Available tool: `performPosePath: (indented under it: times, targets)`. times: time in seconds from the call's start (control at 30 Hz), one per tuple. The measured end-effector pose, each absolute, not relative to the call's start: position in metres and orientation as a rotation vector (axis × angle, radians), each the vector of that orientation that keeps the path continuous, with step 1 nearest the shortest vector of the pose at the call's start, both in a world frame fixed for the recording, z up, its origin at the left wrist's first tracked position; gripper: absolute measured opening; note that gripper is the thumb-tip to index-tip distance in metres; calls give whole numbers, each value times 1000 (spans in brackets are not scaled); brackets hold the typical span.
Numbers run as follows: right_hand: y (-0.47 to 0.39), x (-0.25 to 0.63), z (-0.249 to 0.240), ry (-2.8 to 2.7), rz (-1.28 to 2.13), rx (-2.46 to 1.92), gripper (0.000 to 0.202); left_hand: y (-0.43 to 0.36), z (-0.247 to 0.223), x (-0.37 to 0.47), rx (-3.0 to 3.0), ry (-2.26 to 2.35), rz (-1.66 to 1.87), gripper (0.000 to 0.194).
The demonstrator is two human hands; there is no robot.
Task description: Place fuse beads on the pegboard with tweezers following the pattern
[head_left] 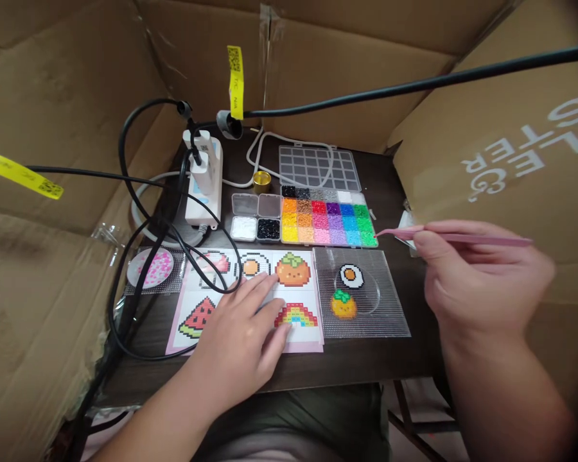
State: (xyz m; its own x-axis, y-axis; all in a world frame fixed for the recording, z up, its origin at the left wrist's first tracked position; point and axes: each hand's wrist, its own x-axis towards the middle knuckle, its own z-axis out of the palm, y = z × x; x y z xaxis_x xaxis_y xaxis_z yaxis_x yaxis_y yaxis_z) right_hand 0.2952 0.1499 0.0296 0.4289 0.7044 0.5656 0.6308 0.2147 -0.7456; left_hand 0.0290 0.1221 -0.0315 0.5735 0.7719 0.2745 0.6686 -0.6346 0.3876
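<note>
My right hand (476, 276) is closed around pink tweezers (462, 238), held nearly level over the table's right side. A tiny red bead (374, 236) shows at their tip, beside the lower right corner of the bead box (320, 219). My left hand (250, 321) lies with fingers stretched out on the pattern sheet (250, 341), partly covering it. Its pixel pictures include a persimmon, a rainbow, a watermelon slice and a fried egg. To the right, the clear pegboard (390, 324) carries a bead egg (352, 276) and a bead persimmon (343, 305).
Two small boxes hold white beads (243, 228) and black beads (268, 229). A dish of pink beads (150, 268) stands left. Black cables (120, 346) loop over the sheet from a power strip (205, 192). A gold tin (262, 181) stands behind; cardboard walls (347, 83) surround the table.
</note>
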Motion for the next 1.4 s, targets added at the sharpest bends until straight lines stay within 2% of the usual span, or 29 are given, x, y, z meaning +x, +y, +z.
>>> performPosePath:
  times: [0.17,0.57,1.4]
  targets:
    - [149,297,6,-1275,180,-1543,6,123,-34,29,2576,1186,630,27]
    - [162,288,-14,-1509,384,-1499,10,123,-32,29,2581,1170,647,24]
    - [172,285,-19,-1393,535,-1537,8,121,-35,28,2596,1170,625,24]
